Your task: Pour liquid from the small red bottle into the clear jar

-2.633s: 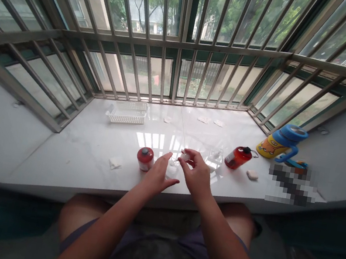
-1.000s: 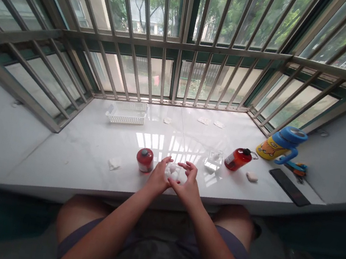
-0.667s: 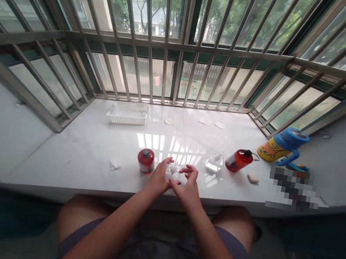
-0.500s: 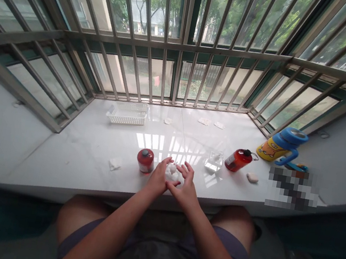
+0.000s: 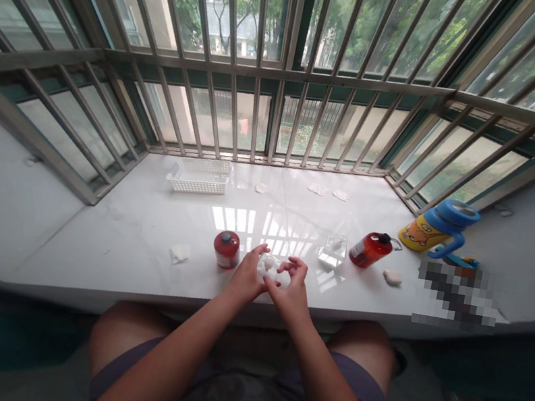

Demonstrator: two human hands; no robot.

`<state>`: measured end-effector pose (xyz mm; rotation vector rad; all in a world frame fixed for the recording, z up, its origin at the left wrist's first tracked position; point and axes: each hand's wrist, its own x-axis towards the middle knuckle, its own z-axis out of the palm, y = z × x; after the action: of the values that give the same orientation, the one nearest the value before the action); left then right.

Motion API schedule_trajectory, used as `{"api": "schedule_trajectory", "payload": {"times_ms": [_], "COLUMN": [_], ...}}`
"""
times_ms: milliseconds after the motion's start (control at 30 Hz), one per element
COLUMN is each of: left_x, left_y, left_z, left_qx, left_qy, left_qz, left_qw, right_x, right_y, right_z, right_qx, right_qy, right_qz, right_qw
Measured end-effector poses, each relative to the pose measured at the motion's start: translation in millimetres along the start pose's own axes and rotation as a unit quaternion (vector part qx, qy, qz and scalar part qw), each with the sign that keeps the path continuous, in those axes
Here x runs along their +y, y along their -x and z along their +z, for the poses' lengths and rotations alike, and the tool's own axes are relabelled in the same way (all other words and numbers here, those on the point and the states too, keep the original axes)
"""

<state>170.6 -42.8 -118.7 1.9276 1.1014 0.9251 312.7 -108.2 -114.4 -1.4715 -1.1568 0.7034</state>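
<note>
Between my two hands, close to the counter's front edge, is a small white lump on a clear, glossy piece (image 5: 269, 266); its exact kind is too small to make out. My left hand (image 5: 248, 277) curves around its left side with the fingers bent. From the right, my right hand (image 5: 292, 288) bends its fingers in over it, and both thumbs come together at the near side. Just left of my left hand stands a red bottle (image 5: 226, 250) with a dark cap. A clear square container (image 5: 332, 251) with something white in it sits beyond my right hand.
Another red bottle (image 5: 371, 250) lies tilted on the right, near a blue and yellow jug (image 5: 440, 227) and a pale rounded block (image 5: 392, 277). A crumpled white piece (image 5: 180, 253) is at left. A white basket (image 5: 199, 177) and flat white scraps (image 5: 317, 189) lie by the barred window.
My right hand's fingers have curled further inward over the white lump. The lump is more covered now. The view has shifted very slightly; the other things stay in place.
</note>
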Motion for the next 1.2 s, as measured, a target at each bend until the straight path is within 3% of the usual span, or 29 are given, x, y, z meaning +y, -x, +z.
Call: {"api": "schedule_trajectory", "payload": {"times_ms": [100, 267, 400, 500, 633, 767, 900, 967, 1033, 1133, 1200], "left_x": [-0.6, -0.6, -1.8, -2.9, -2.1, 1.3, 17.5, 31.3, 43.5, 47.2, 37.4], "left_y": [-1.0, -1.0, -0.5, -0.9, -0.5, 4.3, 17.6, 25.2, 30.1, 27.7, 19.6], "left_z": [0.4, 0.8, 0.9, 1.9, 0.4, -13.3, -45.2, -66.0, -87.3, -114.0, -124.8], "left_qx": [-0.004, 0.001, -0.002, -0.001, -0.005, -0.074, -0.122, -0.084, 0.015, 0.163, 0.197], "left_qy": [-0.002, -0.006, 0.007, 0.002, -0.033, -0.062, -0.105, -0.130, -0.161, -0.211, -0.236], "left_qz": [-0.003, -0.005, -0.009, -0.010, 0.016, 0.052, 0.116, 0.181, 0.224, 0.212, 0.168], "left_qw": [1.000, 1.000, 1.000, 1.000, 0.999, 0.994, 0.980, 0.971, 0.961, 0.940, 0.937], "right_x": [1.5, 0.8, 0.1, 3.3, 9.5, 9.1, 8.4, 13.1, 21.5, 36.4, 45.6], "right_y": [-2.0, -3.1, -1.9, -1.9, -5.7, -13.9, -19.3, -19.1, -17.3, -14.6, -15.4], "right_z": [-2.6, -0.1, 1.0, 0.5, 1.5, -0.8, -18.6, -37.0, -61.9, -106.4, -135.8], "right_qx": [0.013, -0.037, 0.008, 0.031, -0.002, -0.076, -0.093, -0.078, -0.047, 0.023, 0.076], "right_qy": [0.003, -0.002, -0.013, 0.000, 0.013, 0.041, 0.090, 0.111, 0.135, 0.189, 0.226], "right_qz": [-0.004, -0.009, 0.017, -0.007, -0.019, -0.019, -0.045, -0.056, -0.050, -0.010, 0.017], "right_qw": [1.000, 0.999, 1.000, 1.000, 1.000, 0.996, 0.990, 0.989, 0.988, 0.982, 0.971]}}
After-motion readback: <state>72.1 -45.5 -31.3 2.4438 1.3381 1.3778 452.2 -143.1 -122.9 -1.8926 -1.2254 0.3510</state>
